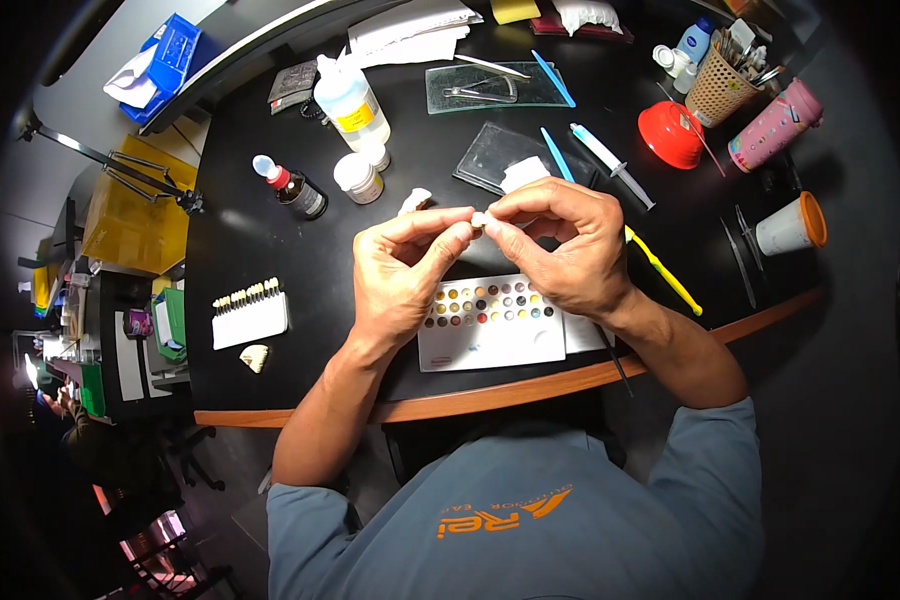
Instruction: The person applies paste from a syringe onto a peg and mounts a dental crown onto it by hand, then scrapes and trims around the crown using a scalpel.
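Small tooth-like piece held up in both hands, work seemingly mid-course

Head view. A small tooth-like piece is held above the desk, just beyond the coloured-well palette. It is pinched between the thumb and forefinger tips of the left hand and gripped likewise by the right hand; both sets of fingers are curled inward, the pinching tips nearly meeting. No tool is seen in either hand.

Progress, as judged: the piece has been taken up but not put down, so this stage is taken to be unfinished. Whether any colour has been applied cannot be told at this size. Three rows of filled wells are exposed on the palette. At left, a shade guide is laid out, its tabs in a row, with a pale cast fragment just beside it. The syringe and yellow-handled tool are left lying on the desk. How much is left cannot be read.
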`<state>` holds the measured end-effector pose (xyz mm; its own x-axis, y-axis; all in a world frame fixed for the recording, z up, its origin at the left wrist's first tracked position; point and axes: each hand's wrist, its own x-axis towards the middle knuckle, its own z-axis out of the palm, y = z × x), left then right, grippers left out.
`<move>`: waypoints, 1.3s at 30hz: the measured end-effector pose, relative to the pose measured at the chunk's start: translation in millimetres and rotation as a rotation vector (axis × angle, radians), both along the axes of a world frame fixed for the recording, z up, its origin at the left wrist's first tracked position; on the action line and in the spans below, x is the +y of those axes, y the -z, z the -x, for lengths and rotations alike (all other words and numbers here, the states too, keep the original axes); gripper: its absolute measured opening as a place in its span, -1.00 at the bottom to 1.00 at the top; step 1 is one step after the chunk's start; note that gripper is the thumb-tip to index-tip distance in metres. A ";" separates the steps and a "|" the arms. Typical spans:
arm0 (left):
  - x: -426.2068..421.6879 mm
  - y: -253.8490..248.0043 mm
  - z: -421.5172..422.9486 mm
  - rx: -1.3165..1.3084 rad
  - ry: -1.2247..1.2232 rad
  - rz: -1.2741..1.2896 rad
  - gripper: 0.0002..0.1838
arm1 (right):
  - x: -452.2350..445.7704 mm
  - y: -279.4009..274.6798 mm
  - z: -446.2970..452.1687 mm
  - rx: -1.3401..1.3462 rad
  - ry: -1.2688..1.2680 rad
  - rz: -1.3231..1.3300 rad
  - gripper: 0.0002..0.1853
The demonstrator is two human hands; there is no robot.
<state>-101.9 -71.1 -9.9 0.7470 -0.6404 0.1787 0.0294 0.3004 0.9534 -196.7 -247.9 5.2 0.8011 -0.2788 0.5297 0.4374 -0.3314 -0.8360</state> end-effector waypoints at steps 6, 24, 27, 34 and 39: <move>-0.1 -1.4 0.8 -0.003 -0.001 -0.011 -0.78 | 0.8 1.9 -0.2 0.007 0.009 -0.007 -0.86; 1.1 2.5 -2.5 -0.116 -0.009 0.001 -0.80 | 0.4 1.8 0.5 -0.049 0.020 0.094 -0.88; 0.2 3.5 -2.4 -0.104 -0.012 0.015 -0.80 | -0.1 0.9 0.9 -0.042 0.013 0.099 -0.87; 1.2 1.7 -3.5 -0.206 -0.036 -0.026 -0.80 | -0.1 -0.3 0.9 -0.044 0.003 0.096 -0.85; 1.7 2.3 -3.8 -0.241 -0.029 -0.010 -0.79 | -0.8 -0.8 2.0 -0.028 -0.003 0.086 -0.85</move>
